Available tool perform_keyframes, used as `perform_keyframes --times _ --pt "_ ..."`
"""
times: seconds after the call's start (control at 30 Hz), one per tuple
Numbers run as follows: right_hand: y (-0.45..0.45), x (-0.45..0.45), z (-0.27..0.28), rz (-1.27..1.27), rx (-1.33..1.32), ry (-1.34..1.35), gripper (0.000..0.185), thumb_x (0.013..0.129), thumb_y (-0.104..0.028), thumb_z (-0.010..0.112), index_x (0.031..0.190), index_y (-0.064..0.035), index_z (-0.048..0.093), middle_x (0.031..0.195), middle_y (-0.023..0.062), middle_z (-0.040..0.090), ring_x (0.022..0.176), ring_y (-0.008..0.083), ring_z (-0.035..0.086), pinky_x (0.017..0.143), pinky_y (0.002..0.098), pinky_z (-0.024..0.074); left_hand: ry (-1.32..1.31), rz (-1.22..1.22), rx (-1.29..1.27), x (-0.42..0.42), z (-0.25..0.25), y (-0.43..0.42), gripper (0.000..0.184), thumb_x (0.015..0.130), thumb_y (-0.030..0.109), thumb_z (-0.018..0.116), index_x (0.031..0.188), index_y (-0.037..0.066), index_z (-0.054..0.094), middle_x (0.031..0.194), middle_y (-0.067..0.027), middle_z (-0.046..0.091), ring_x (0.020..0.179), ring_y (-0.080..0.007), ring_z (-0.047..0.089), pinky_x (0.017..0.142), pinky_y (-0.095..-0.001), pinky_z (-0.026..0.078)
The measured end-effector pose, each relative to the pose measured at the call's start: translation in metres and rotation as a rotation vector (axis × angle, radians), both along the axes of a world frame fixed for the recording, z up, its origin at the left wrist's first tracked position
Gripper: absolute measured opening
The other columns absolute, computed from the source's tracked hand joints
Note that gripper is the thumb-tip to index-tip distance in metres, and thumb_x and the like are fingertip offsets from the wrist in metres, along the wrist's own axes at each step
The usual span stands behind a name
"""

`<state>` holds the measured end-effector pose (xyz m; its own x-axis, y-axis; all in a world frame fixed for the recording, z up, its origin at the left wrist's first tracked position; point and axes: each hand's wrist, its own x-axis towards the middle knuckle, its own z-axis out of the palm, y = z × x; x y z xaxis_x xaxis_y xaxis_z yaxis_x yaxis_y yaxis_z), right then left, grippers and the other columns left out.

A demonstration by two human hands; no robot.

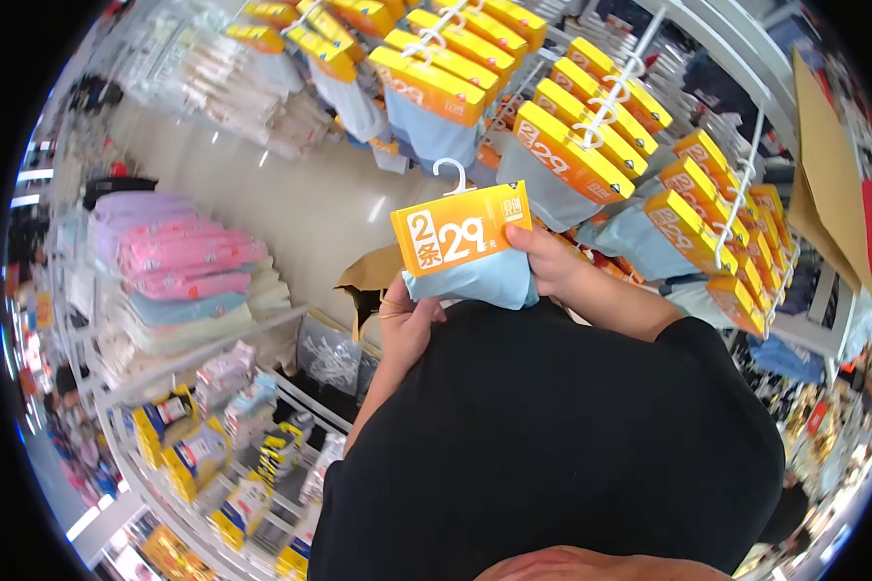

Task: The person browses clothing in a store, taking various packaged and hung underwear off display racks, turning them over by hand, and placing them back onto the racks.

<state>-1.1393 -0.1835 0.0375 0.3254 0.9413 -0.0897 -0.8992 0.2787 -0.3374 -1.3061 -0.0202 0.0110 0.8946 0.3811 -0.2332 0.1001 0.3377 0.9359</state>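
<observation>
A light blue folded garment (475, 281) hangs from an orange card header (463, 229) printed "2条 29", with a white plastic hook (450, 176) on top. The pack is held up in front of my chest, tilted slightly. My right hand (543, 257) grips its right edge, thumb on the front of the card and the other fingers hidden behind. At the lower left corner, my left hand (412, 320) is closed on the blue fabric, its fingers partly hidden. A rubber band (393, 308) shows around my left hand.
Racks of similar orange-headed packs (572, 155) hang on hooks ahead and to the right. Behind my left hand is an open brown cardboard box (373, 281). Folded pink clothes (189, 257) are stacked at left, above a wire shelf (189, 358) with yellow packs. Cardboard (828, 184) stands far right.
</observation>
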Motion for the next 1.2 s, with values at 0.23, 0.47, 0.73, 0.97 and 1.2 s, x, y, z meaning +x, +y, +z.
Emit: perform_keyframes --times 0.23,0.47,0.73,0.97,1.2 --pt "0.0 -0.034 0.007 -0.379 -0.027 -0.1 0.055 0.088 -0.02 0.066 0.134 -0.0013 0.043 0.132 0.0147 0.053 0.122 0.0267 0.053 0.104 0.0416 0.0409 -0.052 -0.3 0.007 0.018 0.0 0.052 0.022 0.093 0.003 0.056 0.114 -0.002 0.055 0.078 -0.004 0.062 0.063 -0.0089 0.057 0.059 -0.0219 0.049" --pt "-0.048 -0.104 0.012 -1.012 -0.094 -0.121 0.056 0.089 -0.024 0.064 0.135 -0.0013 0.041 0.132 0.0153 0.053 0.12 0.0263 0.054 0.103 0.0416 0.0429 -0.045 -0.733 -0.125 0.025 -0.003 0.085 0.031 0.092 0.002 0.056 0.123 -0.001 0.053 0.106 -0.0106 0.061 0.068 -0.0092 0.058 0.063 -0.0216 0.049" --pt "-0.121 -0.114 0.064 -1.528 -0.581 -0.341 0.043 0.092 -0.02 0.063 0.126 0.0022 0.05 0.121 0.0135 0.061 0.108 0.0213 0.061 0.094 0.0346 0.0494 -0.028 -0.904 -0.227 0.024 -0.005 0.082 0.03 0.093 0.001 0.054 0.123 0.0 0.053 0.105 -0.0101 0.061 0.069 -0.0089 0.057 0.062 -0.0198 0.046" --pt "-0.146 -0.075 0.047 -1.462 -0.802 -0.375 0.041 0.088 -0.02 0.068 0.119 0.0033 0.056 0.113 0.01 0.065 0.099 0.0159 0.063 0.088 0.0301 0.0493 -0.053 -0.838 -0.211 0.02 0.0 0.059 0.028 0.093 0.002 0.053 0.122 -0.001 0.054 0.103 -0.0096 0.061 0.068 -0.0087 0.057 0.061 -0.0194 0.046" --pt "-0.167 -0.083 0.02 -1.244 -1.115 -0.694 0.033 0.085 -0.021 0.071 0.111 -0.0002 0.064 0.103 0.005 0.068 0.092 0.0108 0.061 0.084 0.0268 0.0477 -0.079 -0.806 -0.095 0.026 -0.004 0.023 0.027 0.094 0.004 0.054 0.121 0.0 0.055 0.101 -0.0091 0.062 0.067 -0.0086 0.058 0.059 -0.0201 0.046"
